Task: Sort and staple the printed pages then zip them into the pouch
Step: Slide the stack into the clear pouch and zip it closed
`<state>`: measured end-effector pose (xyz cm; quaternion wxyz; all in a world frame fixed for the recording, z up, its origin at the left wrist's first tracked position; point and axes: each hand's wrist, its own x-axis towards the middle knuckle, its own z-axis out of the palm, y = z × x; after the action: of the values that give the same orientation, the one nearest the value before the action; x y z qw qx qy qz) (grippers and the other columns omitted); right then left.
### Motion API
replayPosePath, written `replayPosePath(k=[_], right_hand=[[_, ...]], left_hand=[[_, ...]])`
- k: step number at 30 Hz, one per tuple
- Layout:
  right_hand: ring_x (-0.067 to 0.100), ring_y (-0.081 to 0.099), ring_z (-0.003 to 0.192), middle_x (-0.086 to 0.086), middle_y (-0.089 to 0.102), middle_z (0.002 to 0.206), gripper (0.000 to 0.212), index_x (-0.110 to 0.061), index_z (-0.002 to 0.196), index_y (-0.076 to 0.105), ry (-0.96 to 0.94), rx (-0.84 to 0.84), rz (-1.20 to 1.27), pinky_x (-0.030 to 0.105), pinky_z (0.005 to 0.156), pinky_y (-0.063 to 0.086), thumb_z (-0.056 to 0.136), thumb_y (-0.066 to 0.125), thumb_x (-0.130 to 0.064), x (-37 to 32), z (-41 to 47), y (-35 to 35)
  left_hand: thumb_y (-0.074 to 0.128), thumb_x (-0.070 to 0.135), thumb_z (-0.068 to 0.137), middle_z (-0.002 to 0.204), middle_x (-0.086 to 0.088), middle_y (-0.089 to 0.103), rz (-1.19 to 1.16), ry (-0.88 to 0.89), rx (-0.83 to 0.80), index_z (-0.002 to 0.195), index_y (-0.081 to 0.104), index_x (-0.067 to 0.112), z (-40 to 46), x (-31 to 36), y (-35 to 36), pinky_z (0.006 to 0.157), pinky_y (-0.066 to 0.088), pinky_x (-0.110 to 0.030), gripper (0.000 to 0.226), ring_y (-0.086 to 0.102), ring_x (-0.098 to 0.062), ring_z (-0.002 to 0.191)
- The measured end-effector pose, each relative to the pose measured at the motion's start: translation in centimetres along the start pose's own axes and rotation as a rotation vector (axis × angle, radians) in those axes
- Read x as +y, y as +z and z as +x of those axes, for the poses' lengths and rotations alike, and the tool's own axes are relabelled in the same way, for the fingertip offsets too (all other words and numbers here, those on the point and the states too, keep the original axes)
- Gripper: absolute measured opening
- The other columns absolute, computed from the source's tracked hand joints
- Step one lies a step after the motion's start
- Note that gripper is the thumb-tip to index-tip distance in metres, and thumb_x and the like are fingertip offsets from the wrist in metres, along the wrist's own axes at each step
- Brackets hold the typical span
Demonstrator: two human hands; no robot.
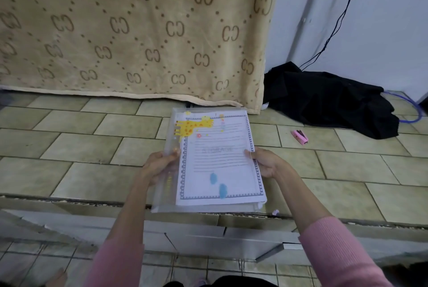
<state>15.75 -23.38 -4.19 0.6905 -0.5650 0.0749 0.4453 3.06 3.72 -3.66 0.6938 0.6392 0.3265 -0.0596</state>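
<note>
Pages point(220, 159) already sit inside the clear pouch point(170, 124), which both hands hold above the tiled counter point(92, 147), short ends near and far. The left hand point(159, 166) grips the left edge, its fingers point(177, 151) curled over the plastic; the right hand point(266, 163) grips the right edge, thumb on top and the other fingers out of sight beneath. The giraffe print lies at the far left corner.

What looks left is the zip. Judging by the small tab near the near right corner, the closure may run along the near edge, though the blur leaves that uncertain. To close it well, first settle the sheets deep into the pouch so no corner lies across the track; the near right corner of the stack seems close to the rim. Then one hand should pin the pouch flat on the counter while the other pinches the slider and draws it steadily along, keeping the plastic taut so it does not bunch.

The pink stapler point(300, 137) lies on the counter to the right, well apart.
</note>
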Motion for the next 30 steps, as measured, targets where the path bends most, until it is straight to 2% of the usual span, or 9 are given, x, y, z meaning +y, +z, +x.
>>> replayPosePath(k=[4, 9, 12, 15, 20, 24, 26, 28, 30], right_hand=[[0.032, 0.067, 0.102, 0.020, 0.065, 0.116, 0.087, 0.002, 0.122, 0.054, 0.022, -0.313, 0.089, 0.040, 0.076, 0.058, 0.047, 0.093, -0.015, -0.1, 0.2, -0.2], [0.034, 0.061, 0.112, 0.023, 0.059, 0.125, 0.082, 0.001, 0.129, 0.049, 0.057, -0.482, 0.127, 0.043, 0.086, 0.055, 0.058, 0.088, -0.014, -0.5, 0.3, 1.1], [0.034, 0.061, 0.111, 0.023, 0.056, 0.129, 0.089, 0.000, 0.134, 0.044, 0.061, -0.411, 0.097, 0.044, 0.090, 0.054, 0.059, 0.087, -0.021, -0.9, 0.5, 1.7], [0.029, 0.067, 0.099, 0.018, 0.064, 0.116, 0.061, 0.001, 0.133, 0.045, 0.101, -0.317, 0.053, 0.039, 0.081, 0.058, 0.083, 0.064, -0.027, -1.5, 0.1, 2.3], [0.014, 0.063, 0.060, 0.007, 0.062, 0.080, 0.018, -0.006, 0.096, 0.060, 0.005, 0.125, -0.475, 0.027, 0.054, 0.052, 0.096, 0.042, -0.009, -1.7, -2.1, 0.9], [0.012, 0.051, 0.055, 0.004, 0.058, 0.071, 0.022, -0.009, 0.088, 0.058, 0.056, 0.060, -0.722, 0.024, 0.050, 0.040, 0.084, 0.050, 0.011, -0.8, -4.9, -0.5], [0.010, 0.058, 0.069, -0.002, 0.063, 0.076, 0.027, -0.012, 0.096, 0.061, 0.019, 0.006, -0.984, 0.027, 0.065, 0.051, 0.079, 0.065, 0.008, -0.1, -5.5, -0.3], [0.010, 0.057, 0.081, -0.008, 0.060, 0.080, 0.033, -0.017, 0.096, 0.062, -0.019, -0.018, -1.205, 0.027, 0.081, 0.050, 0.071, 0.078, -0.004, 0.7, -5.6, 0.3], [0.008, 0.054, 0.079, -0.012, 0.056, 0.077, 0.034, -0.020, 0.092, 0.063, -0.053, -0.011, -1.299, 0.020, 0.074, 0.046, 0.066, 0.082, -0.010, 1.3, -5.6, 0.7]], left_hand=[[0.068, 0.020, 0.084, 0.095, -0.013, 0.073, -0.048, 0.016, -0.002, 0.096, 0.068, 0.004, 0.2, -0.7, 0.1, 0.072, 0.059, -0.032, 0.020, 0.071, -0.023, 0.075], [0.074, 0.021, 0.078, 0.088, -0.008, 0.072, 0.033, 0.051, 0.027, 0.096, 0.066, 0.010, -0.6, -0.3, 0.6, 0.068, 0.056, -0.031, 0.022, 0.070, -0.023, 0.078], [0.076, 0.014, 0.075, 0.085, -0.006, 0.072, 0.008, 0.069, 0.029, 0.096, 0.066, 0.010, -1.2, -0.2, 0.9, 0.056, 0.058, -0.027, 0.024, 0.071, -0.018, 0.069], [0.079, 0.013, 0.071, 0.089, -0.011, 0.071, 0.057, 0.081, 0.093, 0.099, 0.065, 0.008, -1.3, 0.1, 0.4, 0.055, 0.057, -0.026, 0.031, 0.069, -0.020, 0.071], [0.083, 0.022, 0.067, 0.100, -0.012, 0.067, 0.311, 0.153, 0.256, 0.096, 0.061, 0.010, -1.4, 1.0, -0.5, 0.075, 0.051, -0.032, 0.038, 0.065, -0.025, 0.084], [0.078, 0.032, 0.073, 0.147, -0.021, 0.028, 0.837, 0.247, 0.568, 0.140, 0.031, 0.008, -1.2, 0.0, 1.5, 0.107, 0.030, -0.049, 0.085, 0.028, -0.038, 0.135], [0.063, 0.034, 0.086, 0.156, -0.015, 0.012, 0.963, 0.391, 0.495, 0.148, 0.022, 0.017, -1.6, -0.7, 4.1, 0.114, 0.019, -0.051, 0.076, 0.012, -0.034, 0.143], [0.046, 0.041, 0.094, 0.158, -0.007, 0.008, 0.999, 0.519, 0.210, 0.148, 0.021, 0.026, -2.2, -1.4, 7.6, 0.116, 0.010, -0.049, 0.061, 0.006, -0.028, 0.146], [0.033, 0.053, 0.095, 0.159, -0.002, 0.001, 1.064, 0.508, 0.020, 0.148, 0.017, 0.033, -2.4, -2.6, 10.5, 0.116, -0.001, -0.048, 0.059, -0.003, -0.023, 0.147]])
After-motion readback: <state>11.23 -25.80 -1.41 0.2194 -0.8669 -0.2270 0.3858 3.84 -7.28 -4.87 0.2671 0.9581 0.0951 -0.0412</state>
